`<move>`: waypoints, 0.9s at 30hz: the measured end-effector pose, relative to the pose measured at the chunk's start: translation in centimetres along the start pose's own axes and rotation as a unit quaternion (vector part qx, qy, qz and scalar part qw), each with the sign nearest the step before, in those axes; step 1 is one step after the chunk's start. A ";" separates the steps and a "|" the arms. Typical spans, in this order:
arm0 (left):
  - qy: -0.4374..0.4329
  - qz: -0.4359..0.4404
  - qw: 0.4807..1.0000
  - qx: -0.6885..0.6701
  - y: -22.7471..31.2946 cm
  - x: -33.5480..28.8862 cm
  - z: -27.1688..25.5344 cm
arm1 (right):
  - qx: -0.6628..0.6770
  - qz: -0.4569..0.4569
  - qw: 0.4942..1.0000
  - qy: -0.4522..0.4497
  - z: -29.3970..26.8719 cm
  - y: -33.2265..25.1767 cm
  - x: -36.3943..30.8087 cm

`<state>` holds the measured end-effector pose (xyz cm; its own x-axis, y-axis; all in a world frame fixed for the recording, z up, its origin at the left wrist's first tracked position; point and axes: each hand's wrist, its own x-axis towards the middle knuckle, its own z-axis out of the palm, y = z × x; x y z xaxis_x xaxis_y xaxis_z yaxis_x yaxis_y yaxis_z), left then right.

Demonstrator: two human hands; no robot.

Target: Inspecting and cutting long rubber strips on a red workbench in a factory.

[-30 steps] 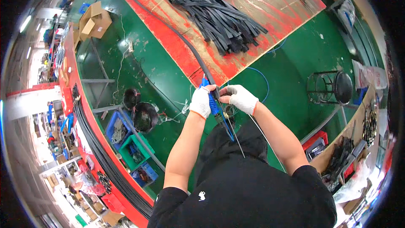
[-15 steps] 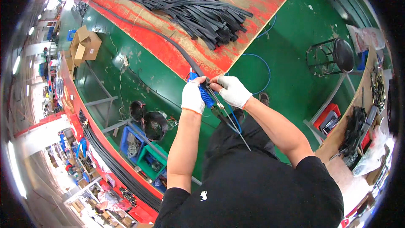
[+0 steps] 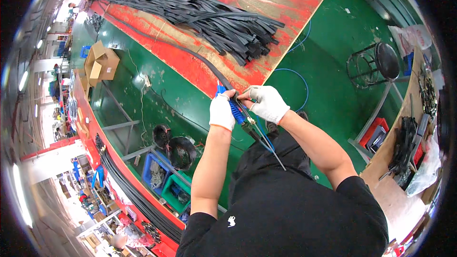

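Note:
My left hand [image 3: 222, 111], in a white glove with bare fingertips, is closed around a blue tool with a ribbed body [image 3: 236, 113]. A blue tip of it sticks out above the fingers. My right hand [image 3: 269, 104], gloved alike, pinches the end of a long black strip [image 3: 213, 69] just beside the left fingers. That strip trails back over the red table. A thin metal rod [image 3: 278, 160] slants from between the hands toward my lap, beside a dark hose with blue tubing. The fingers hide exactly how rod and strip meet.
A thick bundle of black strips [image 3: 228, 24] covers part of the red table [image 3: 157, 43]. Blue hose [image 3: 304, 83] loops on the green floor. A round stool [image 3: 386, 62] stands right; a cardboard box [image 3: 104, 64], blue crate [image 3: 156, 170] and green crate [image 3: 173, 189] are left. Distant people work.
The whole view has shifted slightly. Both hands stay together at the strip's end, with the same grip. The rod and the blue tool have hardly moved between them.

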<state>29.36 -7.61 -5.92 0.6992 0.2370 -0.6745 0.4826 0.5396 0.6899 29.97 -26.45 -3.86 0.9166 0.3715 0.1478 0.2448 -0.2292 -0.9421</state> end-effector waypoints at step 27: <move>-0.124 -0.087 0.988 -0.025 0.0 2.6 0.2 | 0.040 0.166 0.985 0.015 1.3 0.5 1.6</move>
<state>31.31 -7.12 -7.60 0.7180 -0.0646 -0.6931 0.5850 0.5955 0.5505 31.18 -24.80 -4.43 0.9514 0.2602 -0.1647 -0.0950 -0.2608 -0.9607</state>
